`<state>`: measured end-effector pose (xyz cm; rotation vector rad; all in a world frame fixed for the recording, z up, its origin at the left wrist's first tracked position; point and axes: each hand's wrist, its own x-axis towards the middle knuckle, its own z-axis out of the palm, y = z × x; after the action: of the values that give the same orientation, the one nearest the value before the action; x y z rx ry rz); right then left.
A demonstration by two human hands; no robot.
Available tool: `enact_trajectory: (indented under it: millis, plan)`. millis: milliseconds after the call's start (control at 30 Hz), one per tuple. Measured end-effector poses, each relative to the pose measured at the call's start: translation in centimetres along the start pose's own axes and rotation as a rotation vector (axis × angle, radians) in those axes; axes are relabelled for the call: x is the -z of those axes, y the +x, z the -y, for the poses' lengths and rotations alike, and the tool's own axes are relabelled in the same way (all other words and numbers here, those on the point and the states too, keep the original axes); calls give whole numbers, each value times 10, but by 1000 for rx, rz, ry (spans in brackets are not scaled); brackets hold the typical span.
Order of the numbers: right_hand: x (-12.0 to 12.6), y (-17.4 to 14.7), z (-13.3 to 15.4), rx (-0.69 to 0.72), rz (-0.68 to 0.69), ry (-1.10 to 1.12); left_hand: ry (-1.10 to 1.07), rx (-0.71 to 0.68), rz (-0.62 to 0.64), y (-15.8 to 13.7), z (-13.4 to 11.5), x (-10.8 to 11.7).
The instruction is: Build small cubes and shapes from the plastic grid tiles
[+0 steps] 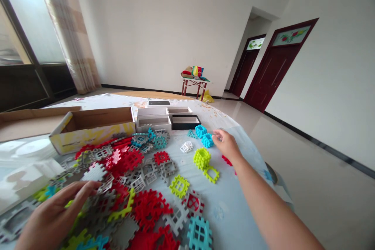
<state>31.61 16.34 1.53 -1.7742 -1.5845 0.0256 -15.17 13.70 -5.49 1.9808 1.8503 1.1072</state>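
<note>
While the left hand [58, 213] lies over the near left side of the pile [133, 159] of red, grey, green and blue pieces, its thumb and fingers are drawn close together beside a grey panel [95, 172]; whether they pinch anything, I cannot tell. The right hand [228, 145] is out to the right of the pile, fingers curled at two blue stacks [207, 140]; a grip on them cannot be made out. Also right of the pile are a green stack [201, 159] and, just beside it, a green frame [213, 174]. Beyond the pile stand the carton [96, 140], a white box [154, 125] and a black box [186, 127]. White plastic [26, 175] lies to its left.
</note>
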Motion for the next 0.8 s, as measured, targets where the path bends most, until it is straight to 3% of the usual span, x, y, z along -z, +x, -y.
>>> enact_trajectory:
  millis: [133,300,500,800]
  plan:
    - [-22,-39,60,189,230,252,-99,62,110,-1,-10,10]
    - [-54,-72,102,369,397,172,-121,66,103,-4,-24,15]
    - [-76,-79,103,456,468,-17,-120,23,82,-4,-28,16]
    - [-65,-85,100,520,418,6,-111,-10,86,-5,-26,13]
